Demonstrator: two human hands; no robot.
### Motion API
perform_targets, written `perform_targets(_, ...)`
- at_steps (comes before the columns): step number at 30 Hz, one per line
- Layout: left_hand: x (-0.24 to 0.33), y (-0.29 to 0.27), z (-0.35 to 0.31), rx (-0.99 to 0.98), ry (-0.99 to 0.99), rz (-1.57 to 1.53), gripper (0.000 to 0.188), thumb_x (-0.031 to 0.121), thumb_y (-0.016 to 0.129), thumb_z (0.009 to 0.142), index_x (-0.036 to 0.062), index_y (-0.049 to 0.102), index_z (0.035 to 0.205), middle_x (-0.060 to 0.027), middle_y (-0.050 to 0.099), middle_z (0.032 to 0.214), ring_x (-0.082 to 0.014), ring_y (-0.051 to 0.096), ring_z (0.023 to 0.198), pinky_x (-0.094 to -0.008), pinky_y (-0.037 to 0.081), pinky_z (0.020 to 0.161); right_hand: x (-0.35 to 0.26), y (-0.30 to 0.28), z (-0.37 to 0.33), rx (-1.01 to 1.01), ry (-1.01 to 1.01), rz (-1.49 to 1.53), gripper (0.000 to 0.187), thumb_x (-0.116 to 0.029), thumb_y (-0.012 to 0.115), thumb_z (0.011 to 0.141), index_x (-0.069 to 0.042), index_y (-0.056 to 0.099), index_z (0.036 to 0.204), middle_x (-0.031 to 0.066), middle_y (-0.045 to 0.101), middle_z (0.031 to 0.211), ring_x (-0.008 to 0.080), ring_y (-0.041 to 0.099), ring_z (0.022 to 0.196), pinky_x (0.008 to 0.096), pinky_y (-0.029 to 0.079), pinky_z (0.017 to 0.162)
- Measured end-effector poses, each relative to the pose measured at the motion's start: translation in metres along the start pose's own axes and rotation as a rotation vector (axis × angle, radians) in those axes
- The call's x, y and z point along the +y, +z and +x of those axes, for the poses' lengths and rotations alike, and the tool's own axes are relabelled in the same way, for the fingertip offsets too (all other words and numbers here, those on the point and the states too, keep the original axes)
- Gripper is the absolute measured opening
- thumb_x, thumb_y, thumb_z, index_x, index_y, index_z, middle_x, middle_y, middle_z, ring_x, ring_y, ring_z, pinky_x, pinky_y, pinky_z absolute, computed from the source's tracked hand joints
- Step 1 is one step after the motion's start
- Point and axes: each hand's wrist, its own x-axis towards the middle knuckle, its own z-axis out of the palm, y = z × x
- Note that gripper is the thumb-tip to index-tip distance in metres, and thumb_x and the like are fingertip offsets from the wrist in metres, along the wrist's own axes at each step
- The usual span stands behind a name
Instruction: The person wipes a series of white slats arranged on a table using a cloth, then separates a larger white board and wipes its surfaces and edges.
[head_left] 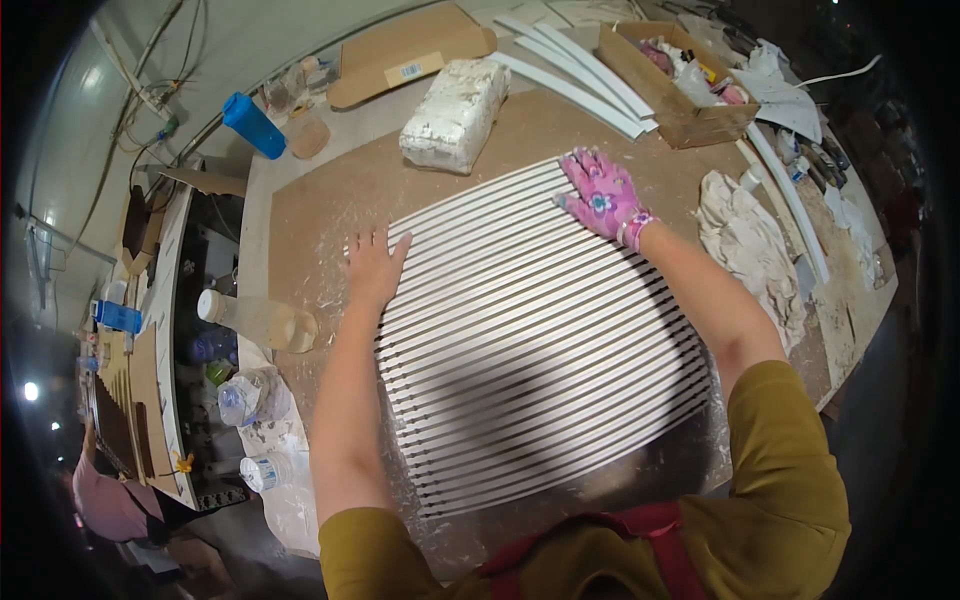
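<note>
A white slatted panel of narrow parallel strips (520, 300) lies flat on the brown board (310, 220) in front of me. Dark gaps run between the strips, and small dark bits show along the left ends. My bare left hand (376, 268) rests at the panel's far left edge, its fingers stretched out and apart. At the far right corner, my right hand (606, 200) wears a pink flowered glove and lies over the strip ends with fingers extended. Neither hand is wrapped round anything. My shadow darkens the panel's near part.
Beyond the panel sit a plaster-smeared white block (455, 115), an open cardboard box (680, 85), loose white strips (580, 80) and a blue bottle (253, 125). A bottle of cloudy liquid (265, 320) lies left; a crumpled cloth (745, 240) lies right. Another person (115, 495) is at far left.
</note>
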Motion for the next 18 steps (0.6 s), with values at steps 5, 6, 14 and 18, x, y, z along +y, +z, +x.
perform_targets(5,0.004,-0.027,0.021,-0.11,-0.079,0.043,0.075,0.066,0.039,0.09,0.0155,0.036,0.146,-0.0085,0.034,0.151,-0.0351,0.025,0.141,-0.0612,0.017,0.111,-0.009,-0.002,0.036,0.015,-0.012,0.052,0.075,-0.065,0.031,0.093,-0.017,0.025,0.15,0.0106,0.017,0.158,0.0332,0.017,0.145,0.0532,0.018,0.114)
perform_targets(6,0.004,-0.025,0.026,-0.072,-0.064,0.022,0.071,0.064,0.042,0.09,0.0145,0.041,0.141,-0.0127,0.041,0.146,-0.0378,0.027,0.139,-0.0642,0.019,0.107,-0.01,-0.005,0.04,-0.013,0.011,0.055,0.075,-0.065,0.03,0.093,-0.018,0.024,0.151,0.0103,0.016,0.158,0.0329,0.017,0.145,0.0532,0.018,0.115)
perform_targets(14,-0.015,-0.028,0.017,0.077,0.023,-0.137,0.073,0.057,0.047,0.09,0.0107,0.034,0.146,-0.0145,0.033,0.151,-0.0341,0.026,0.14,-0.0558,0.018,0.112,0.031,0.009,0.024,0.218,-0.055,0.21,0.072,-0.057,0.037,0.095,-0.013,0.024,0.15,0.0155,0.019,0.156,0.0332,0.018,0.144,0.0446,0.019,0.116)
perform_targets(18,-0.031,-0.018,-0.026,0.393,0.18,-0.346,0.061,0.033,0.057,0.091,0.0014,0.04,0.14,-0.0228,0.042,0.142,-0.0376,0.036,0.133,-0.0452,0.025,0.111,0.088,0.022,-0.054,0.262,0.023,0.399,0.066,-0.045,0.046,0.095,-0.009,0.028,0.147,0.0228,0.028,0.151,0.0365,0.025,0.141,0.0401,0.021,0.116)
